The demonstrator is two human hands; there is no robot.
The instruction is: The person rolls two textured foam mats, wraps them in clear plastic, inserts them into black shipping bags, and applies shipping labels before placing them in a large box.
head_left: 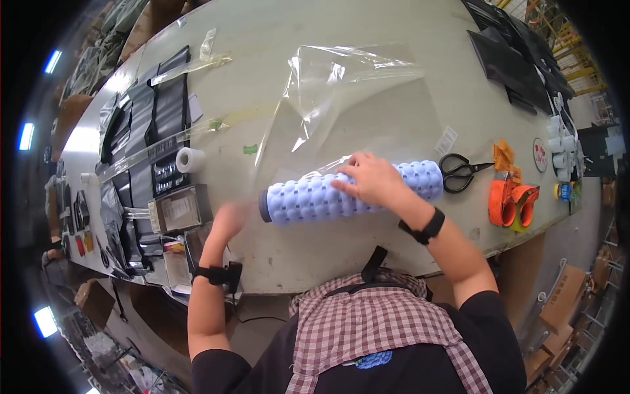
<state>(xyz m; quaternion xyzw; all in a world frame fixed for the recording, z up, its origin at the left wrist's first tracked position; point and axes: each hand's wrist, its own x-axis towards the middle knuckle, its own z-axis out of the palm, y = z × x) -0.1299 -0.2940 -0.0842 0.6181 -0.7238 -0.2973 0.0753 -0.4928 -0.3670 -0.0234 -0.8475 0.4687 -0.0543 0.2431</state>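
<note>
A pale blue-purple foam roller [295,203], knobbly all round with a dark end at its left, lies across the table in front of me. My right hand [377,180] is over its upper side, thumb on the near face and fingers curled over the far side. Just left of the dark end is my left hand [234,220], smeared by motion and apart from the roller; its fingers cannot be made out. Behind the roller a clear plastic sheet or bag [328,105] is spread on the table, its near edge reaching the roller.
Black scissors [459,173] lie off the roller's right end, beside orange tape rolls [504,203]. At left are a small white roll [190,160], an open box [177,210] and grey-black plastic bags [138,125]. Black sheets [508,69] sit at far right.
</note>
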